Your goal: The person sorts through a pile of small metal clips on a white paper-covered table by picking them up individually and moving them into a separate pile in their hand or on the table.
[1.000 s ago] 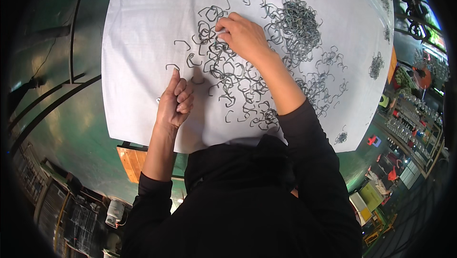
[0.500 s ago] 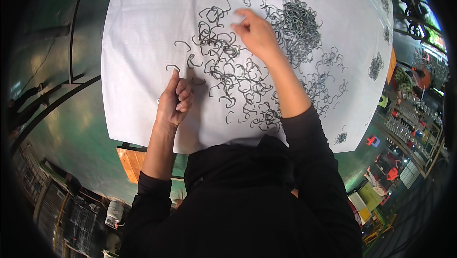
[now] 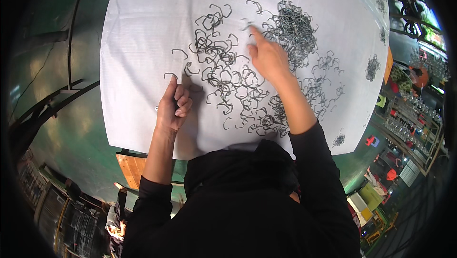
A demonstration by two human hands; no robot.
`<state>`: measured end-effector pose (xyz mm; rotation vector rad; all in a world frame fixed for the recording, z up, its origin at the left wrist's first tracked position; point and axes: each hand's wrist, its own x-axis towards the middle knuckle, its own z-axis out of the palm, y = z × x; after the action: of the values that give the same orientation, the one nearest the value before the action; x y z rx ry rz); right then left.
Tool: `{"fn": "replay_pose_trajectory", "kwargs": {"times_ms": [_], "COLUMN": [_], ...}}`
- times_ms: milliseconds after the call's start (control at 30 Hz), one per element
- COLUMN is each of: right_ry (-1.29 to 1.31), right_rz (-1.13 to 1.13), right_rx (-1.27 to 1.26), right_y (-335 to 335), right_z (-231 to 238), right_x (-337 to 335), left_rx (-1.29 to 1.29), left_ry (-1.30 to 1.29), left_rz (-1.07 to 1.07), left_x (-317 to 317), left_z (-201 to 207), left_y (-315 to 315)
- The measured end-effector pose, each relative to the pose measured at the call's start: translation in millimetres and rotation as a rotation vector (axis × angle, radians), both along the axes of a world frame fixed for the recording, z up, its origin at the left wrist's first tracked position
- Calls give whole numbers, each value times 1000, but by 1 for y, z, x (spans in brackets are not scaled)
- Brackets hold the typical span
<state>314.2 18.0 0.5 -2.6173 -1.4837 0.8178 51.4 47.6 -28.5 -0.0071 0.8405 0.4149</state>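
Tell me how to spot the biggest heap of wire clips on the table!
Start at the white cloth covering the table. Follow the right hand to its pointing fingertip; just right of it lies the big heap of wire clips. It is the only thick, dense mound; the other clips lie scattered singly or in thin tangles.

The left hand (image 3: 173,107) rests curled in a loose fist; the right hand (image 3: 267,57) reaches forward, forefinger extended, black sleeves pushed up.
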Motion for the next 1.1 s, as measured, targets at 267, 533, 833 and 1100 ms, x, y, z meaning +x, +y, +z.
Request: {"fn": "replay_pose_trajectory", "kwargs": {"times_ms": [267, 533, 833, 1100], "right_ry": [-33, -70, -71, -145], "right_rz": [-101, -103, 4, -11], "right_rx": [18, -26, 446, 350], "right_y": [-11, -25, -27, 22], "right_z": [1, 7, 6, -22], "right_x": [13, 14, -26, -21], "left_rx": [-36, -74, -70, -4], "left_ry": [-32, -61, -81, -125], "left_rz": [39, 41, 5, -33], "left_x": [0, 4, 7, 10], "left_z": [3, 12, 13, 14], "left_y": [1, -5, -3, -4]}}
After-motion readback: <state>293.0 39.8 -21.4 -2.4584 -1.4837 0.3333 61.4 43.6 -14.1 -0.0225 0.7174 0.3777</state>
